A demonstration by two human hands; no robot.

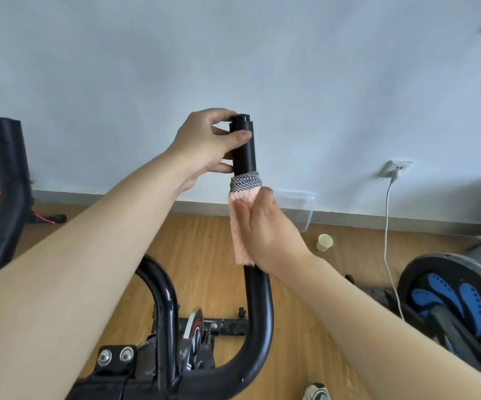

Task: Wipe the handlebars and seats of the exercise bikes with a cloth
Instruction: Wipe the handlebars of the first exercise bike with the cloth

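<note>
Left hand (204,142) gripping top of upright black handlebar (243,145), right hand (268,232) wrapping pink cloth (240,243) round bar just below, paper cup (324,242) on wooden floor (204,255)

**gymrat22:** anything worn on the arms?

**spinfan:** both forearms (95,249) bare, left hand (204,142) and right hand (268,235) bare too, nails trimmed short. white sneaker (316,394) with dark trim at the bottom edge.

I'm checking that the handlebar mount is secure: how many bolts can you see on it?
2: the left bolt and the right bolt, side by side on the black bracket at the bottom left. More may be hidden from this view.
</note>
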